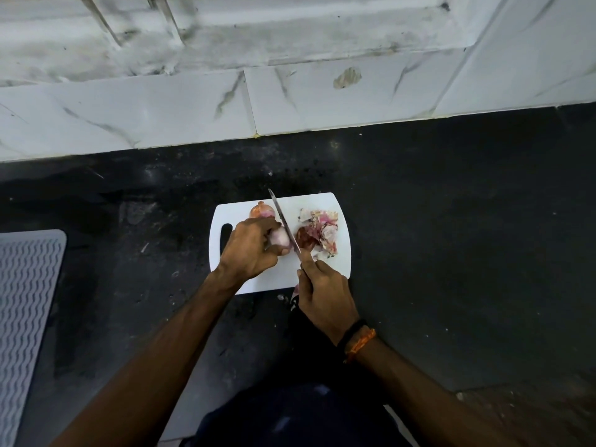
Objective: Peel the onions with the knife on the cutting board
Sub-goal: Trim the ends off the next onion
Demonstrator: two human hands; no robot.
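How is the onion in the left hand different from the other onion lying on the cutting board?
The held onion looks pale and mostly peeled; the far onion keeps brownish dry skin. The left hand grips the held onion against the knife blade; the far onion lies untouched behind it. Both are on the white cutting board.

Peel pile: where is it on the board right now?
In the head view the peel pile lies on the right half of the cutting board, just right of the knife blade.
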